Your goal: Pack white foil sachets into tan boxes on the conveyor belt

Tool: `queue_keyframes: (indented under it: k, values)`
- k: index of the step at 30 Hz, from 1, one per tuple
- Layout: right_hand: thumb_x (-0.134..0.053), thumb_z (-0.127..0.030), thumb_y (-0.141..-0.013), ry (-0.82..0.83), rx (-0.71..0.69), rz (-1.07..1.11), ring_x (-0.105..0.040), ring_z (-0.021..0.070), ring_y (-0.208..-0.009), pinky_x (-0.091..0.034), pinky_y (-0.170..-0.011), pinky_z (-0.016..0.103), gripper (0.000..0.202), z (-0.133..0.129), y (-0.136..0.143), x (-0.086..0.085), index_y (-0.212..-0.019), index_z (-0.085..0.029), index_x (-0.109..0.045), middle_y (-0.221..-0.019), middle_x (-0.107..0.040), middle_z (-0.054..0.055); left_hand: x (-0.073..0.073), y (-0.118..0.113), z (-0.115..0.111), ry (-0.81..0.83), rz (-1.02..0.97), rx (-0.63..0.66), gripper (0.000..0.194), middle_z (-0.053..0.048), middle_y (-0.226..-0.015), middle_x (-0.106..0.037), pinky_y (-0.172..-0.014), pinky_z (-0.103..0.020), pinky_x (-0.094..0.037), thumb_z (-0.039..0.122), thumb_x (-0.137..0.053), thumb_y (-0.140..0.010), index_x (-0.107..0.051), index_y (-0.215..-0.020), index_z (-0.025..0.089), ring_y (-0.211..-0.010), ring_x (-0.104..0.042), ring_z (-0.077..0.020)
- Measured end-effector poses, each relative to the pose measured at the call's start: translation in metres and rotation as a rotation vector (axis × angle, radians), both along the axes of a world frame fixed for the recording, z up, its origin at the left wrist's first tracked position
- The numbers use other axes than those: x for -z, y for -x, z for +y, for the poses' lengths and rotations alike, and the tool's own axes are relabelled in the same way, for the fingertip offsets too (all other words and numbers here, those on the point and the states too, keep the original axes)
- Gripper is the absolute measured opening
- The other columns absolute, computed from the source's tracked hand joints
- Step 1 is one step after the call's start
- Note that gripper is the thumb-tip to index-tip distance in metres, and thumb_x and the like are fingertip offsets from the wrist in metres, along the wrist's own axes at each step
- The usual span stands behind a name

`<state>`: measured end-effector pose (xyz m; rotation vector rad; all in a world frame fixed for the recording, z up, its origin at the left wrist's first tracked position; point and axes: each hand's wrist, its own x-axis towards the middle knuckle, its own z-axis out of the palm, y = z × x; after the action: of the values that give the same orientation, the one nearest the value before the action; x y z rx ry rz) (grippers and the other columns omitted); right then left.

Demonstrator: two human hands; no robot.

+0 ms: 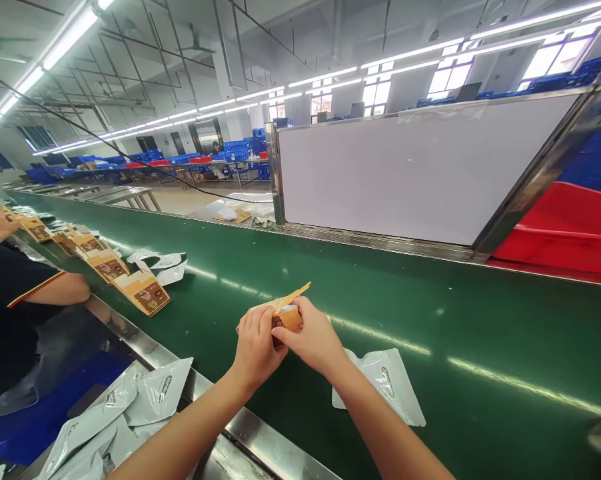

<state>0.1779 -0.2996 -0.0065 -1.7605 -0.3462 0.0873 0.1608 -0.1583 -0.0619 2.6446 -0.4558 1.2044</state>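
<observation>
Over the green belt, my left hand (256, 343) is wrapped round the left side of a small orange-brown box (289, 319). My right hand (311, 335) grips the box's right side, thumb across its front. The box's yellow flap stands up and open, and something whitish shows inside its mouth. Partly behind my right forearm, a silver-white pouch (393, 383) lies on the belt. Several similar pouches (153, 393) are heaped at the lower left, beside the metal edge.
The green conveyor belt (480, 333) runs across the view. Several flat brown cartons (148, 293) lie in a row at the left, with pouches (168, 267) beside them. A person (20, 293) sits at the left edge. A white panel (380, 173) and red bin (570, 227) stand beyond.
</observation>
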Motion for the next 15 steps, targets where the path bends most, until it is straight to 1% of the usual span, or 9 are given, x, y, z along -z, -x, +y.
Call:
queue_keyframes:
  k: [2,3,4,7,9,11,12,14,15]
  values:
    - [-0.052,-0.02,-0.073,0.108,0.096,-0.13,-0.055,0.017,-0.065,-0.041,-0.06,0.028,0.01,-0.001,0.002,0.002,-0.082,-0.02,-0.048,-0.072,-0.058,0.002,-0.003,0.0,-0.006,0.038,0.005,-0.007,0.046,-0.013,-0.102,-0.059,-0.08,-0.042,-0.049,0.017,-0.06,-0.07,-0.041,-0.112,0.016,-0.096,-0.059,-0.0288]
    - [-0.046,-0.018,-0.076,0.146,0.11,-0.2,-0.052,0.0156,-0.062,-0.038,-0.059,0.027,0.004,-0.005,0.004,0.002,-0.078,-0.02,-0.048,-0.07,-0.057,0.001,-0.006,0.0,-0.007,0.076,0.054,0.015,0.048,-0.013,-0.105,-0.058,-0.082,-0.043,-0.049,0.019,-0.063,-0.069,-0.042,-0.112,0.017,-0.098,-0.058,-0.0296]
    - [-0.042,-0.015,-0.078,0.175,0.097,-0.273,-0.049,0.0146,-0.06,-0.036,-0.058,0.027,0.008,-0.01,0.007,0.001,-0.074,-0.02,-0.048,-0.068,-0.055,0.001,-0.011,0.001,-0.008,0.135,0.141,0.051,0.054,-0.013,-0.109,-0.057,-0.084,-0.044,-0.049,0.022,-0.067,-0.066,-0.041,-0.113,0.018,-0.102,-0.057,-0.0305]
    - [-0.039,-0.012,-0.077,0.233,-0.056,-0.487,-0.046,0.0137,-0.058,-0.033,-0.056,0.026,0.017,-0.034,0.018,-0.005,-0.066,-0.02,-0.049,-0.064,-0.055,0.001,-0.033,0.007,-0.009,0.373,0.561,0.256,0.088,-0.014,-0.124,-0.049,-0.091,-0.044,-0.049,0.026,-0.078,-0.055,-0.03,-0.128,0.021,-0.113,-0.052,-0.0309]
    - [-0.038,-0.006,-0.077,0.253,-0.183,-0.677,-0.05,0.0138,-0.062,-0.037,-0.058,0.026,0.021,-0.049,0.027,-0.011,-0.068,-0.02,-0.052,-0.067,-0.058,0.001,-0.044,0.014,-0.011,0.51,0.764,0.404,0.1,-0.014,-0.126,-0.049,-0.092,-0.043,-0.05,0.023,-0.077,-0.055,-0.019,-0.136,0.022,-0.112,-0.053,-0.0288]
    - [-0.035,0.0,-0.08,0.259,-0.241,-0.863,-0.056,0.0142,-0.075,-0.044,-0.067,0.026,0.027,-0.06,0.036,-0.016,-0.08,-0.019,-0.055,-0.078,-0.062,0.002,-0.048,0.022,-0.015,0.587,0.794,0.474,0.09,-0.011,-0.12,-0.053,-0.09,-0.04,-0.052,0.02,-0.073,-0.06,-0.022,-0.134,0.023,-0.106,-0.057,-0.0257]
    - [-0.036,0.001,-0.081,0.262,-0.211,-0.939,-0.057,0.0151,-0.086,-0.046,-0.076,0.027,0.028,-0.064,0.04,-0.018,-0.088,-0.018,-0.056,-0.086,-0.063,0.004,-0.047,0.026,-0.017,0.606,0.758,0.462,0.083,-0.01,-0.117,-0.055,-0.089,-0.039,-0.053,0.02,-0.071,-0.062,-0.026,-0.132,0.023,-0.103,-0.059,-0.0244]
    - [-0.045,-0.002,-0.081,0.283,-0.057,-1.0,-0.052,0.0201,-0.108,-0.045,-0.092,0.034,0.028,-0.068,0.049,-0.02,-0.103,-0.017,-0.054,-0.11,-0.058,0.009,-0.04,0.032,-0.02,0.601,0.635,0.368,0.075,-0.008,-0.114,-0.056,-0.085,-0.038,-0.054,0.021,-0.07,-0.063,-0.032,-0.127,0.023,-0.1,-0.06,-0.0238]
    - [-0.05,-0.007,-0.08,0.3,0.023,-0.991,-0.047,0.0232,-0.117,-0.043,-0.097,0.038,0.033,-0.069,0.052,-0.02,-0.112,-0.016,-0.05,-0.12,-0.053,0.012,-0.035,0.034,-0.021,0.582,0.557,0.317,0.075,-0.008,-0.114,-0.056,-0.083,-0.038,-0.054,0.023,-0.07,-0.062,-0.032,-0.127,0.023,-0.099,-0.06,-0.0242]
